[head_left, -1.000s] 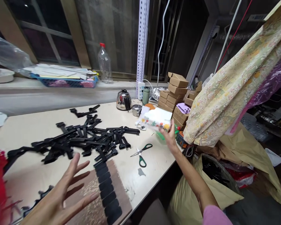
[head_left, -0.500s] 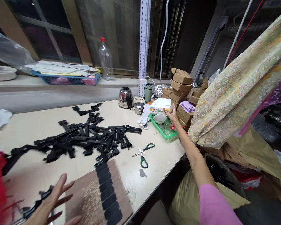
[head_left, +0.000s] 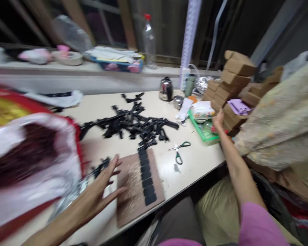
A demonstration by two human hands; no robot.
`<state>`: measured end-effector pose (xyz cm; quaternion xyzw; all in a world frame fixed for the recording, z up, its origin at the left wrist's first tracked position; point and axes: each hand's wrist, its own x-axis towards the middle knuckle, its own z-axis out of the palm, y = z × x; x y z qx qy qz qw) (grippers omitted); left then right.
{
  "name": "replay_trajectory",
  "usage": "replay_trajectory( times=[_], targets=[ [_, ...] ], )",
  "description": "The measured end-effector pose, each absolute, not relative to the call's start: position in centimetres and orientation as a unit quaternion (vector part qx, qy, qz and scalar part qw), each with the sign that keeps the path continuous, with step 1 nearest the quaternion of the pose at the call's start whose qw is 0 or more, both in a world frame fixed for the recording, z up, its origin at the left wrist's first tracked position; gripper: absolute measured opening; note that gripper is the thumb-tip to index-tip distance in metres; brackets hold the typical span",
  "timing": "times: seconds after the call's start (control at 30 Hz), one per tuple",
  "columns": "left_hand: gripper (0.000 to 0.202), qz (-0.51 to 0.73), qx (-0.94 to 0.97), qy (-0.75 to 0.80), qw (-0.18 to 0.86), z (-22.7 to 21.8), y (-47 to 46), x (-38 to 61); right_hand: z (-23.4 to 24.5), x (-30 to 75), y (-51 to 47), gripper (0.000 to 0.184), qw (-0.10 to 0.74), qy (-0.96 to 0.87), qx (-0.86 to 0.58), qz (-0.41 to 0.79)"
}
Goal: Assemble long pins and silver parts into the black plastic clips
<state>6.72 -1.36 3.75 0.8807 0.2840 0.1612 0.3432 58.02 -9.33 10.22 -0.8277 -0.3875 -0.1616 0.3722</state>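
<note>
My right hand (head_left: 217,120) is stretched out to the far right, its blurred fingers closed at the right end of a flowered tissue pack (head_left: 203,110). The pack sits over a green basket (head_left: 207,139), mostly covering a white bowl. On the left, my left hand (head_left: 109,184) hovers with fingers spread, holding nothing, beside a brown board (head_left: 128,212). A row of flat black pads (head_left: 146,177) lies along that board. Small black parts (head_left: 101,167) lie just behind the left hand. Green-handled scissors (head_left: 179,152) rest spread on the table.
Black plastic pieces (head_left: 133,121) are heaped mid-table. A red-and-white bag (head_left: 66,164) stands at left. Behind are a steel kettle (head_left: 166,89), a metal cup (head_left: 178,101) and a green flask (head_left: 190,85). Cardboard boxes (head_left: 236,80) are stacked at right, near a patterned cloth (head_left: 279,112).
The view has swung left, bringing the bag into sight. The tissue pack has come forward and down over the bowl, with my right hand at its end. My left hand stays open.
</note>
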Motion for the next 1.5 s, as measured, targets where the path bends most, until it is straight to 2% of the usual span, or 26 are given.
replay_trajectory(
  times=[0.13, 0.33, 0.43, 0.53, 0.7, 0.83, 1.03, 1.3, 1.4, 1.5],
  targets=[
    [0.066, 0.172, 0.896, 0.314, 0.262, 5.1, -1.4, 6.0, 10.9, 54.9, -8.3, 0.046, 0.398, -0.389, -0.808, -0.194],
    [0.039, 0.095, 0.892, 0.41, 0.164, 5.7, -1.1, 3.7, 7.2, 42.0, -5.9, 0.024, 0.316, -0.651, -0.682, -0.106],
    [0.034, 0.055, 0.871, 0.471, 0.127, 6.2, -1.1, 2.4, 5.3, 35.4, -4.4, 0.021, 0.272, -0.745, -0.608, -0.032],
    [0.03, 0.03, 0.858, 0.499, 0.117, 6.2, -1.4, 1.1, 4.5, 30.0, -2.7, 0.023, 0.191, -0.827, -0.529, -0.004],
    [0.026, 0.041, 0.856, 0.502, 0.115, 5.8, -2.4, 0.3, 4.5, 23.5, -0.1, 0.023, -0.008, -0.94, -0.338, -0.039],
    [0.025, 0.051, 0.855, 0.499, 0.132, 5.8, -2.7, 0.5, 4.4, 21.5, 1.4, 0.019, -0.059, -0.955, -0.276, -0.087],
    [0.022, 0.059, 0.851, 0.503, 0.139, 5.3, -2.2, -0.5, 4.0, 21.8, 2.7, 0.018, -0.068, -0.97, -0.19, -0.133],
    [0.021, 0.07, 0.834, 0.52, 0.173, 5.3, -3.9, -1.3, 3.3, 21.6, 3.9, 0.017, -0.063, -0.977, -0.145, -0.14],
    [0.022, 0.119, 0.838, 0.506, 0.165, 5.8, -4.2, -2.3, 3.2, 22.0, 4.4, 0.021, -0.017, -0.977, -0.159, -0.143],
    [0.025, 0.156, 0.833, 0.515, 0.127, 6.3, -3.1, -3.7, 3.9, 22.7, 4.3, 0.026, 0.09, -0.969, -0.201, -0.11]
  ],
)
